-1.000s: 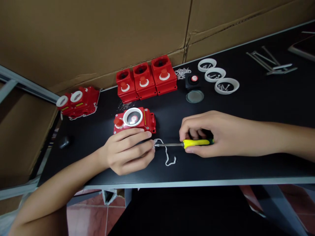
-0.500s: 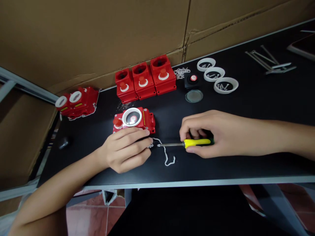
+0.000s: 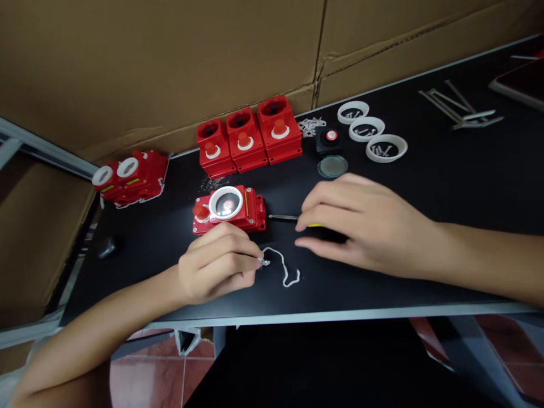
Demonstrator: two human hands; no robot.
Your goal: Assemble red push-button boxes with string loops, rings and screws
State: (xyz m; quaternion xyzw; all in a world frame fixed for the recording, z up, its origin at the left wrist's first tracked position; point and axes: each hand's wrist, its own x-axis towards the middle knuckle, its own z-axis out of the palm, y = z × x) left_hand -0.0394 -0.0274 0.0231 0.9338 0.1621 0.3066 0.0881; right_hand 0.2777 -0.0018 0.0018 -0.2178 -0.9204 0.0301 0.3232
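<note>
My left hand (image 3: 221,263) is closed, its fingers pinching a small whitish bit at one end of a thin white cord (image 3: 284,266). The cord's loose end curls across the black table. Just beyond this hand lies a red housing (image 3: 251,208) with an orange-red knob, a white ring and a round window. My right hand (image 3: 361,218) hovers over a screwdriver (image 3: 284,217), thumb and fingers apart. The screwdriver lies on the table with its tip towards the housing; most of its yellow and dark handle is hidden beneath the hand.
Several red housings stand at the back (image 3: 250,153) and at the left (image 3: 148,170). Behind my right hand are a glass disc (image 3: 332,166), a black square part (image 3: 325,141) and white rings (image 3: 404,148) around screws. Long metal pins (image 3: 450,105) lie at the right.
My right hand has set the screwdriver down beside the red housing and loosened its fingers. My left hand has drawn slightly back from the housing, pinching the cord's end.
</note>
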